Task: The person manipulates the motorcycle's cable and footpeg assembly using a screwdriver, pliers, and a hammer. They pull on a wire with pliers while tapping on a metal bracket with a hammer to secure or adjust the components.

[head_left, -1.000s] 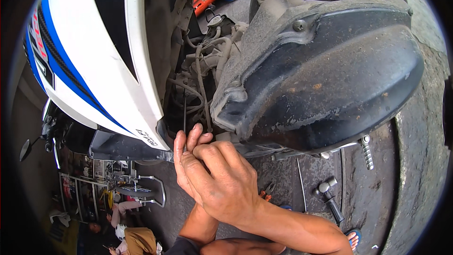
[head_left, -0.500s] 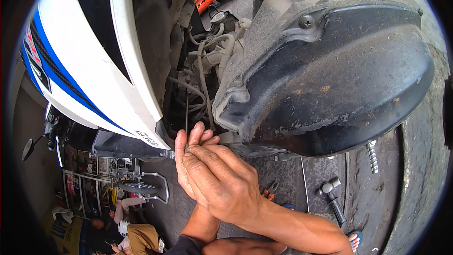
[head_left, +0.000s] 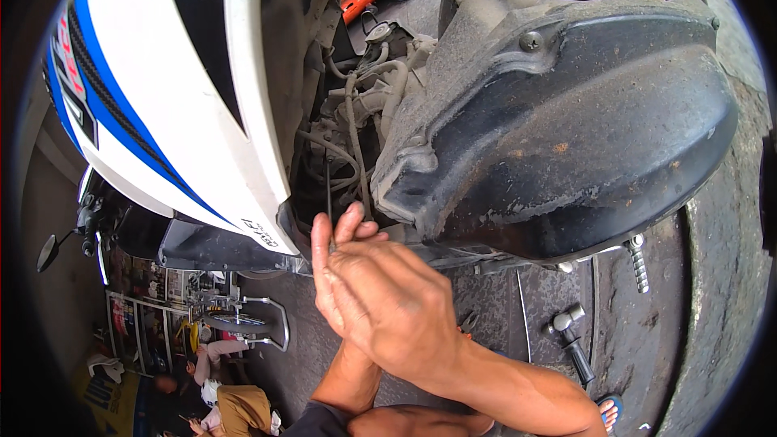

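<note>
Head view | right hand (head_left: 401, 299) grips rod (head_left: 329, 186) by lower end; left hand (head_left: 321, 252) cups behind, its grip we cannot tell | rod's tip among hoses (head_left: 354, 125), left of cover (head_left: 566, 129) | we judge rod light, stiff, hardly fragile; best hold: lower end

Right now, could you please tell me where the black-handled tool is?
In the head view, the black-handled tool lies on the ground at lower right, below the black cover and above the sandalled foot.
</note>
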`<act>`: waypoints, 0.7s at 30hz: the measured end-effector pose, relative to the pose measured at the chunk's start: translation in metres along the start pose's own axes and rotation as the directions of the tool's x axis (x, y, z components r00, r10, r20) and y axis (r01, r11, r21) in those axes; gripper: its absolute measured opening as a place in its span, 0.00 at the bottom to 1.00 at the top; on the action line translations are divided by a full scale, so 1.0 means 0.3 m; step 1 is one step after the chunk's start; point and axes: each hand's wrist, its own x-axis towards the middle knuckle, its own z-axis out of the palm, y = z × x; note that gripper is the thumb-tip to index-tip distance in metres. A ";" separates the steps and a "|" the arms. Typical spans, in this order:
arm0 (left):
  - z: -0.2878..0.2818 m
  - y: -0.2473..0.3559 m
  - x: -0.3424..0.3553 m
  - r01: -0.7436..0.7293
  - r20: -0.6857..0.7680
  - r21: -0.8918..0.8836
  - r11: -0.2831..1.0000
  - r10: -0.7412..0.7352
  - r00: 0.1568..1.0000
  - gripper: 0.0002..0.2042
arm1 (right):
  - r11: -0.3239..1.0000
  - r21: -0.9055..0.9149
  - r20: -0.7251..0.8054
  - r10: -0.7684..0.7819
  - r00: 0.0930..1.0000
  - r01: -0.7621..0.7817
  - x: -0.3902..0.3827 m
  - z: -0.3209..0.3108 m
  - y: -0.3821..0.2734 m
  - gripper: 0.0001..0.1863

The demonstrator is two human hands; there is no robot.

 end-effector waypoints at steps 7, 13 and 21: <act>-0.026 0.005 -0.026 -0.040 0.000 0.208 0.977 0.041 0.999 0.30 | 0.996 -0.017 0.041 0.089 0.995 -0.089 0.052 -0.022 -0.011 0.05; -0.171 0.002 -0.132 -0.370 0.130 0.349 0.861 0.346 0.929 0.30 | 0.980 -0.197 0.064 0.003 0.998 0.009 0.117 -0.030 -0.039 0.04; -0.489 -0.143 -0.485 -0.021 -0.117 0.567 0.824 0.105 0.988 0.15 | 0.919 -0.365 0.154 -0.095 0.983 0.146 0.153 -0.033 -0.031 0.05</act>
